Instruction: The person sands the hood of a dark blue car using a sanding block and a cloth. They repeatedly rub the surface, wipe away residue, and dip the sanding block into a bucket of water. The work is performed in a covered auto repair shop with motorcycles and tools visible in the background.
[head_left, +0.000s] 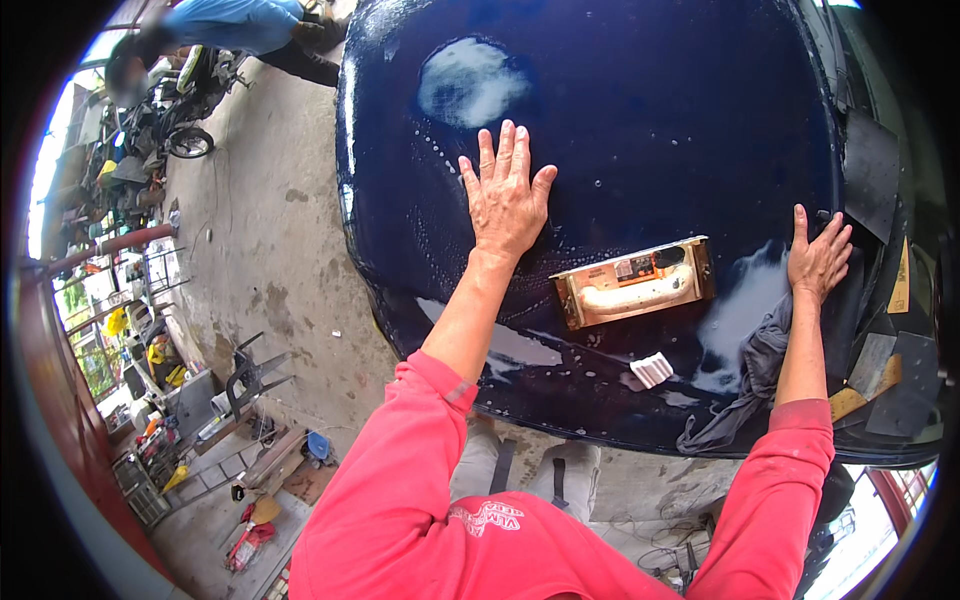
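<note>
My left hand (503, 197) lies flat on the wet dark blue car hood (640, 150), fingers stretched out. Just beyond its fingertips is a pale, dull patch (471, 83). At the hood's right edge rests my right hand (819, 258), fingers apart and holding nothing. Below that hand a crumpled grey cloth (762, 350) hangs over the near edge. Between my arms sits a rectangular float-like tool (640, 290) with a pale handle. Closer to me is a small white ridged block (652, 370).
Grey and tan sheets of sandpaper (873, 375) lie at the far right. A person in a blue shirt (235, 22) bends at the upper left near a motorcycle (190, 135). On the concrete floor (290, 200) stand a dark chair (250, 375) and a blue bowl (318, 445).
</note>
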